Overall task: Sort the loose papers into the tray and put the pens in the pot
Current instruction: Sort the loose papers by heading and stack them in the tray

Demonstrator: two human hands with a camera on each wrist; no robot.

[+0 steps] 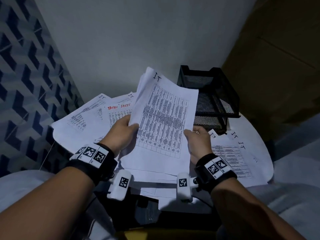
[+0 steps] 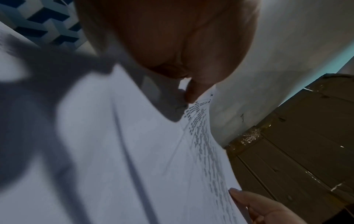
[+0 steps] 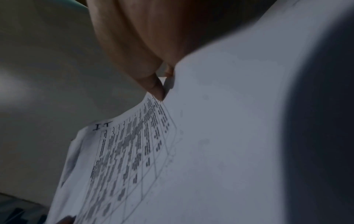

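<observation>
A stack of printed sheets (image 1: 164,122) with table text, marked "I.T" at its top, is held up above the table between both hands. My left hand (image 1: 123,131) grips its left edge, thumb on top; my right hand (image 1: 197,137) grips its right edge. In the left wrist view the thumb presses the stack of sheets (image 2: 122,151). The right wrist view shows fingers pinching the same sheets (image 3: 220,136). A black mesh tray (image 1: 213,101) stands behind the stack at right. No pens or pot show.
More loose printed sheets (image 1: 83,116) lie spread at left, one with red writing, and other sheets (image 1: 232,153) at right on the round white table (image 1: 265,153). Patterned blue wall at left, cardboard boxes (image 1: 280,58) at right.
</observation>
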